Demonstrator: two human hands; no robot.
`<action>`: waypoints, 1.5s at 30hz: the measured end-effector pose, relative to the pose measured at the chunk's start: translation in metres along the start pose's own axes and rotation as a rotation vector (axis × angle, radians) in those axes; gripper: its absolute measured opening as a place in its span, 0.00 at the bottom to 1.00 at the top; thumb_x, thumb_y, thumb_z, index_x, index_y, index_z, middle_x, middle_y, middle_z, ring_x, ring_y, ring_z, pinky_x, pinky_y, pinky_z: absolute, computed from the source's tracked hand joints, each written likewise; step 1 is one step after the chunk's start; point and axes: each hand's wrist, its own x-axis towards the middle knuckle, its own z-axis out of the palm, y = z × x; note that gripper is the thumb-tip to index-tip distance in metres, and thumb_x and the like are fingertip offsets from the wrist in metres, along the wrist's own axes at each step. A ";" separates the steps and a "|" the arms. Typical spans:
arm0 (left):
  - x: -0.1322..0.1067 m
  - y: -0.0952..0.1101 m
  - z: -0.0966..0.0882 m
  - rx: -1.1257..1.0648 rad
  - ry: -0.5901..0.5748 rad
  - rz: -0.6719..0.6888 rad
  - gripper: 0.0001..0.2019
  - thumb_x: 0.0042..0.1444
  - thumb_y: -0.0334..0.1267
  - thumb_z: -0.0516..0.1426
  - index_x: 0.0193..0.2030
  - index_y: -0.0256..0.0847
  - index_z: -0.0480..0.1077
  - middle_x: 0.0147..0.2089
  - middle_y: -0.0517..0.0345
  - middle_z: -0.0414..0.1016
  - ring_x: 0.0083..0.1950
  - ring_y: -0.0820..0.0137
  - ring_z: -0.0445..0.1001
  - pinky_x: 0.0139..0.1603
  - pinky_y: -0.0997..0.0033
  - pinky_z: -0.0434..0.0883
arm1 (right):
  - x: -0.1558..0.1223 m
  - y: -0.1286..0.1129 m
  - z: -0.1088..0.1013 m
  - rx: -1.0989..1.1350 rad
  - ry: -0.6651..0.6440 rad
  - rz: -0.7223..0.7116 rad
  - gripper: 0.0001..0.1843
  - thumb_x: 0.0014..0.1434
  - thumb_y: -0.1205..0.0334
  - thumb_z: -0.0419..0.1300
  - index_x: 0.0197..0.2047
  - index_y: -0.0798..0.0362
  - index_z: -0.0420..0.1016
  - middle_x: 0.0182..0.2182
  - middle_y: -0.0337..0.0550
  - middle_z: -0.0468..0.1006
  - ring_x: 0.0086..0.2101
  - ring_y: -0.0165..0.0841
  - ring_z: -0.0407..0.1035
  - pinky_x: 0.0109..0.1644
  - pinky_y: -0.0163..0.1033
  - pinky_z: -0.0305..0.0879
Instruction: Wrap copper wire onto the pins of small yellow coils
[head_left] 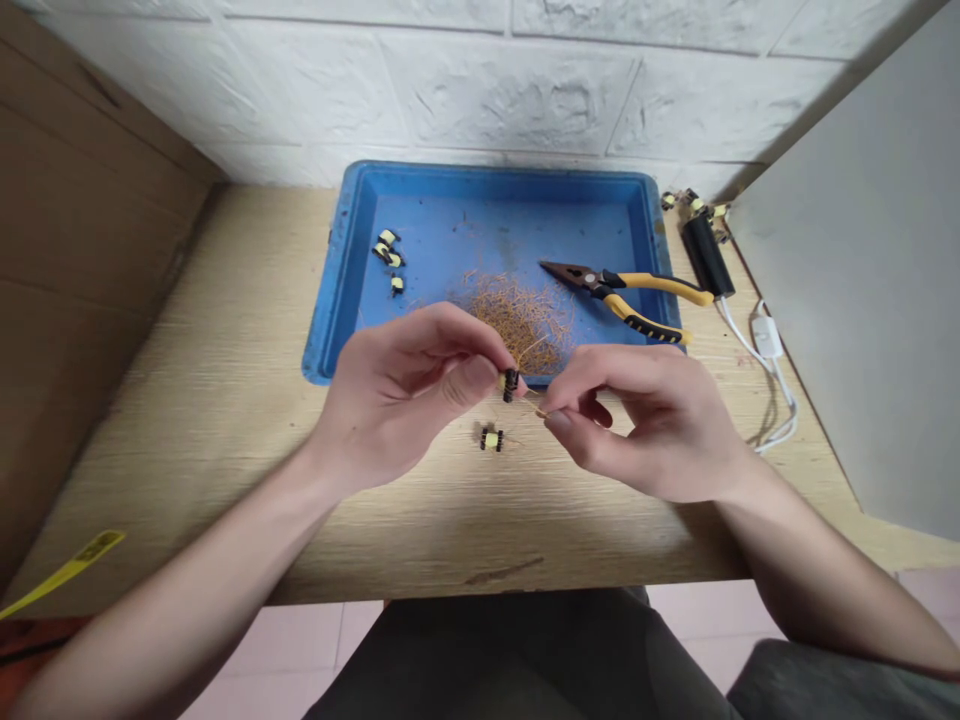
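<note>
Between the thumb and fingers of my left hand (pixel 412 395) is a small black-and-yellow coil bobbin (pixel 511 384), with thin copper-coloured wires sticking out of it. My right hand (pixel 637 415), just to its right, pinches the end of one such wire (pixel 534 407) between thumb and forefinger. Below the hands, a second coil bobbin (pixel 492 440) lies on the wooden table with a wire end pointing right. Behind the hands, a heap of short wire clippings (pixel 521 320) covers part of the blue tray (pixel 495 180).
Long-nose pliers (pixel 622 290) with yellow-black handles rest across the tray's right side. Several bobbins (pixel 388 250) lie at its left. Right of the tray are a black cylinder (pixel 706 256), more bobbins (pixel 694 202) and a white cable with a switch (pixel 766 337). Cardboard stands left, a pale panel right.
</note>
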 end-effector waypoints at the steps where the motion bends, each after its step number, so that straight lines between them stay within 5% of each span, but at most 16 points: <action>1: 0.000 0.000 0.000 0.021 0.002 0.001 0.00 0.66 0.37 0.66 0.42 0.46 0.80 0.37 0.60 0.82 0.38 0.70 0.81 0.39 0.68 0.76 | 0.000 0.000 0.000 -0.011 -0.014 0.008 0.10 0.58 0.78 0.64 0.36 0.52 0.77 0.26 0.32 0.75 0.25 0.24 0.65 0.29 0.33 0.63; 9: 0.001 0.004 0.001 0.100 -0.050 -0.015 0.04 0.67 0.43 0.65 0.40 0.50 0.79 0.35 0.58 0.82 0.35 0.67 0.80 0.33 0.70 0.74 | 0.003 -0.002 -0.010 0.020 0.112 0.066 0.08 0.64 0.73 0.62 0.38 0.52 0.80 0.25 0.34 0.75 0.25 0.25 0.65 0.26 0.33 0.61; 19: 0.001 0.004 0.004 0.135 -0.101 0.043 0.04 0.68 0.33 0.63 0.41 0.44 0.79 0.35 0.59 0.79 0.35 0.73 0.77 0.34 0.75 0.73 | 0.003 -0.001 0.000 0.067 0.023 0.101 0.04 0.62 0.70 0.67 0.35 0.54 0.82 0.24 0.35 0.78 0.24 0.25 0.67 0.27 0.33 0.64; 32: 0.002 0.005 0.006 0.210 -0.100 0.091 0.04 0.68 0.32 0.62 0.42 0.44 0.79 0.35 0.62 0.80 0.34 0.76 0.76 0.31 0.77 0.70 | 0.002 0.003 0.001 0.025 0.053 0.117 0.02 0.61 0.67 0.70 0.35 0.53 0.83 0.24 0.35 0.79 0.23 0.25 0.66 0.25 0.32 0.63; 45: 0.002 0.004 0.008 0.241 -0.103 0.078 0.05 0.68 0.31 0.62 0.43 0.45 0.79 0.36 0.63 0.83 0.37 0.74 0.82 0.35 0.79 0.75 | -0.001 0.003 0.003 0.058 0.038 0.180 0.12 0.54 0.79 0.64 0.31 0.52 0.73 0.24 0.30 0.70 0.25 0.23 0.62 0.29 0.31 0.59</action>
